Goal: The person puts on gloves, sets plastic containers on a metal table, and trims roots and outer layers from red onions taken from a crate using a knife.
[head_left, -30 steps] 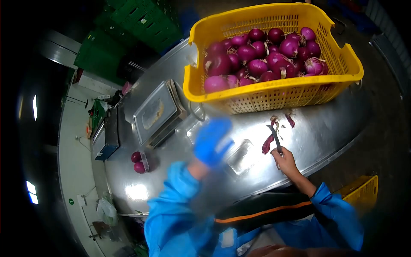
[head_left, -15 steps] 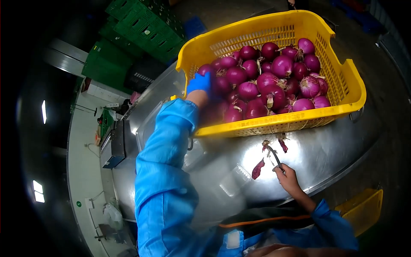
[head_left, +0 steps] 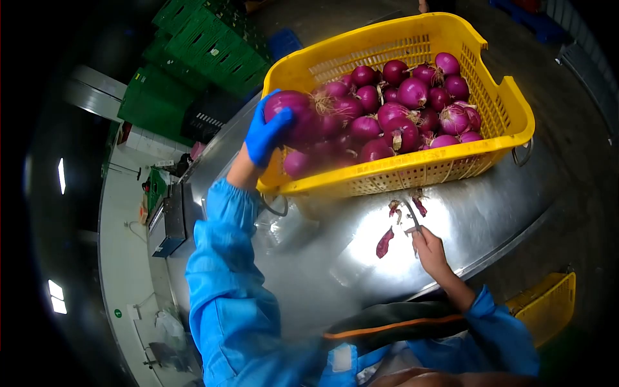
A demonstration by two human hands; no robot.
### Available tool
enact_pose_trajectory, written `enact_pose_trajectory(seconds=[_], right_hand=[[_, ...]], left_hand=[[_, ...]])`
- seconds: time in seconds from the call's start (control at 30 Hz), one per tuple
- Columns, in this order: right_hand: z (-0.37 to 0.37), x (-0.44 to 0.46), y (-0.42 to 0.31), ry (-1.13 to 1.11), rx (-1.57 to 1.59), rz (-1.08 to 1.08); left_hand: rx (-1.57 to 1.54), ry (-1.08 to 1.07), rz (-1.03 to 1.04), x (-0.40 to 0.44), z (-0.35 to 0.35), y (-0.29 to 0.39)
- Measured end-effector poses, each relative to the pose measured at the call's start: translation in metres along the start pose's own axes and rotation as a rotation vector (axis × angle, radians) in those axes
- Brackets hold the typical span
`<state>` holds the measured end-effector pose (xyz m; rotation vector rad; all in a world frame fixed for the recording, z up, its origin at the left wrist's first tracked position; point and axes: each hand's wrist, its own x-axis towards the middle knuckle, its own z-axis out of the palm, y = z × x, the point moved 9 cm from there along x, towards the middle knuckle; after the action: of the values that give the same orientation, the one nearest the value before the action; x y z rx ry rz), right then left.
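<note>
My left hand (head_left: 265, 137), in a blue glove, is closed around a large red onion (head_left: 293, 115) at the left end of a yellow basket (head_left: 361, 186). Many more red onions (head_left: 413, 94) lie heaped inside that basket, some with dry roots and loose skin. Lower on the right, my bare right hand (head_left: 431, 250) grips a small knife (head_left: 412, 215) with a thin, dark, curved blade. The blade lies over the steel table (head_left: 309, 258), close to onion scraps (head_left: 394, 207) and a strip of purple skin (head_left: 385, 243).
Green crates (head_left: 213, 48) stand stacked beyond the table at the upper left. A dark box (head_left: 169, 222) sits at the table's left edge. Another yellow crate (head_left: 548, 306) is low on the right. At the top edge, part of another person (head_left: 423, 6) shows.
My left hand has come up out of the heap and toward me with a red onion in it. The right hand and knife have hardly moved. The whole view has shifted slightly.
</note>
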<state>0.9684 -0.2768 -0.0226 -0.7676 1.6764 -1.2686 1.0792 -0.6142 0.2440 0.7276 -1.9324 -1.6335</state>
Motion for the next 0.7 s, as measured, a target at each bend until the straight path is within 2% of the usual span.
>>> enact_pose_trajectory(seconds=[0.1,0.17,0.23,0.3,0.4,0.5,0.53,0.63,0.7], right_hand=[[-0.008,-0.003,-0.056,0.051,-0.066,-0.102],[-0.016,-0.012,-0.096,0.096,0.0,-0.199],[-0.021,-0.033,-0.14,0.164,-0.061,-0.393],[-0.019,-0.058,-0.176,0.206,-0.145,-0.583],[0.009,-0.082,-0.193,0.142,-0.437,-0.752],[0.028,-0.092,-0.185,0.085,-0.66,-0.777],[0.032,-0.094,-0.181,0.108,-0.707,-0.793],[0.04,-0.095,-0.174,0.066,-0.815,-0.801],[0.044,-0.095,-0.172,0.069,-0.849,-0.85]], left_hand=[[-0.49,-0.024,-0.119,-0.071,0.051,0.004],[-0.658,-0.175,-0.156,-0.115,0.088,0.001],[-0.73,-0.084,-0.164,-0.145,0.102,-0.032],[-0.862,-0.012,-0.303,-0.175,0.113,-0.076],[-1.076,-0.012,-0.375,-0.213,0.136,-0.106],[-1.026,-0.052,-0.418,-0.24,0.149,-0.111],[-0.968,0.016,-0.423,-0.247,0.147,-0.117],[-0.996,-0.019,-0.42,-0.261,0.149,-0.121],[-0.867,0.037,-0.404,-0.268,0.143,-0.128]])
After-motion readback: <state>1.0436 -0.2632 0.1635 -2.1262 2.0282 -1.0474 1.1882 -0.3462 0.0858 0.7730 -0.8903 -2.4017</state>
